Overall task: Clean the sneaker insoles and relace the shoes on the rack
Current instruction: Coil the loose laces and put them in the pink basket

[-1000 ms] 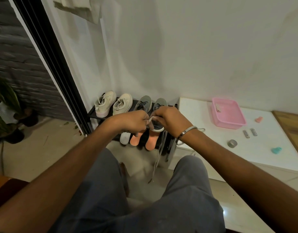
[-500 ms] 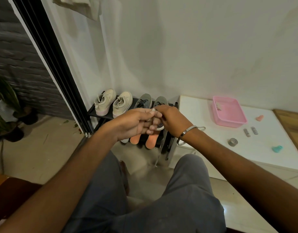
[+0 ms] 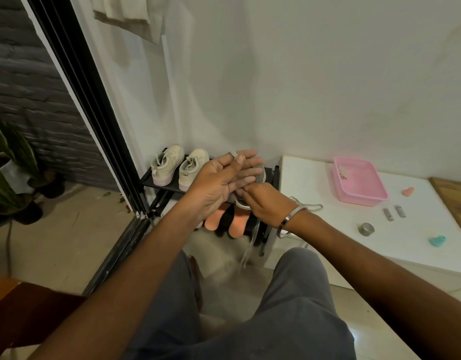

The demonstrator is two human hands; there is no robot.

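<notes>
My left hand [image 3: 219, 185] is raised in front of the black shoe rack [image 3: 159, 181] with fingers straight, and its thumb pinches the tip of a grey shoelace [image 3: 232, 153] against the index finger. My right hand [image 3: 265, 201], with a metal bangle on the wrist, curls its fingers on the front of a grey sneaker [image 3: 260, 175] on the rack. Most of that sneaker is hidden behind both hands. A loose lace end [image 3: 247, 253] hangs blurred below it. Two orange insoles [image 3: 238, 224] lean on the lower shelf. A cream sneaker pair [image 3: 180, 165] stands on the top shelf at left.
A white low table [image 3: 315, 229] at right carries a pink basin [image 3: 359, 183], a lace loop [image 3: 311, 206], a grey tape roll [image 3: 366, 229], two small grey pieces [image 3: 394, 213] and a teal object [image 3: 437, 240]. A black sliding-door frame [image 3: 94, 126] and potted plants [image 3: 5, 162] stand at left.
My left hand has lifted up and away from the grey sneaker and straightened its fingers, drawing the lace tip upward. The right hand stays at the sneaker's front.
</notes>
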